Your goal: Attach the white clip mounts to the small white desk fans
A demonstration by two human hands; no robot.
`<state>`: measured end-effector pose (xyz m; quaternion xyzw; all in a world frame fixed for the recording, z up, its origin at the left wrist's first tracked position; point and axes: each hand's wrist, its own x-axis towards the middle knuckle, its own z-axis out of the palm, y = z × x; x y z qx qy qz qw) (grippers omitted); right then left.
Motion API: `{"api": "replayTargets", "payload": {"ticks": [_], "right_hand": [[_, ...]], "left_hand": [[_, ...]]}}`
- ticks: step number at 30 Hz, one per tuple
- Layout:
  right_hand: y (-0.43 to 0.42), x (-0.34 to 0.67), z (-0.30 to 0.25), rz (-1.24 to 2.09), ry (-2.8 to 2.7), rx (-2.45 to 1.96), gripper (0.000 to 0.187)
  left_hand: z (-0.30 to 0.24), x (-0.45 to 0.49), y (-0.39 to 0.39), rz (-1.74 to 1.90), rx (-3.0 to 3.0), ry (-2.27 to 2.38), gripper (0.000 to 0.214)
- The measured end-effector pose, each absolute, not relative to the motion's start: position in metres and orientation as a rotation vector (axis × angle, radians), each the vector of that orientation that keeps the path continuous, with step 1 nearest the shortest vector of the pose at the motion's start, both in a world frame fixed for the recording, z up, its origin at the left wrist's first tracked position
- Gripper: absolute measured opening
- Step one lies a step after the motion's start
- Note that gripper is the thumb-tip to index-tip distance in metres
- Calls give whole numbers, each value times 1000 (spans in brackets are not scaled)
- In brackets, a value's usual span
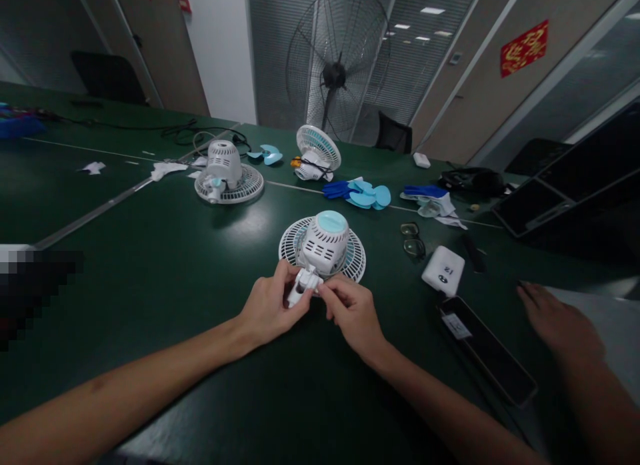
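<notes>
A small white fan head [327, 243] with a pale-blue cap rests face down on its round grille [357, 255] in front of me. At its near side, a white plastic bracket [302, 286] sticks out towards me. My left hand [270, 309] is closed around the bracket's left side, thumb below and fingers above. From the right, my right hand [354, 311] pinches the bracket's right edge with thumb and forefinger. Whether a tiny part sits between those fingertips is hidden.
Another fan head [224, 166] lies face down further left. Behind are a tilted fan [316, 155], light-blue blades [369, 195] and gloves [429, 197]. To the right are glasses [413, 240], a white power bank [444, 270], a phone [487, 350] and another person's hand [563, 321].
</notes>
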<state>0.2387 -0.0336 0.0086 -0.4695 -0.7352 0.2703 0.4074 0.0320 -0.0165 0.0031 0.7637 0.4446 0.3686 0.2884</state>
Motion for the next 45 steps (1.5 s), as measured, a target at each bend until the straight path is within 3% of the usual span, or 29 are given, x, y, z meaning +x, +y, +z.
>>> {"api": "replayTargets", "payload": {"ticks": [2, 6, 11, 17, 22, 24, 26, 28, 33, 45], "right_hand": [[-33, 246, 9, 369, -1950, -1129, 14], [-29, 260, 10, -113, -2150, -949, 27], [-30, 259, 11, -164, -2204, -870, 29], [-33, 243, 13, 379, -1898, -1047, 12], [-34, 234, 14, 1268, -1419, -1265, 34], [-34, 235, 14, 1362, -1377, -1280, 40], [-35, 240, 15, 1088, -1522, -1272, 32], [-35, 249, 16, 593, -1766, -1186, 20], [-31, 267, 14, -86, -2238, -835, 36], [-31, 267, 11, -136, -2252, -809, 42]], "left_hand": [[2, 32, -16, 1004, 2026, 1185, 26], [1, 32, -16, 1006, 2025, 1176, 25], [3, 33, -17, 994, 2032, 1188, 25], [5, 32, -18, 996, 2027, 1177, 25], [6, 32, -19, 995, 2027, 1183, 25], [6, 33, -19, 994, 2036, 1188, 25], [5, 33, -18, 998, 2035, 1185, 26], [5, 33, -18, 998, 2031, 1180, 26], [3, 33, -18, 1007, 2029, 1170, 25], [6, 33, -20, 981, 2093, 1161, 24]]}}
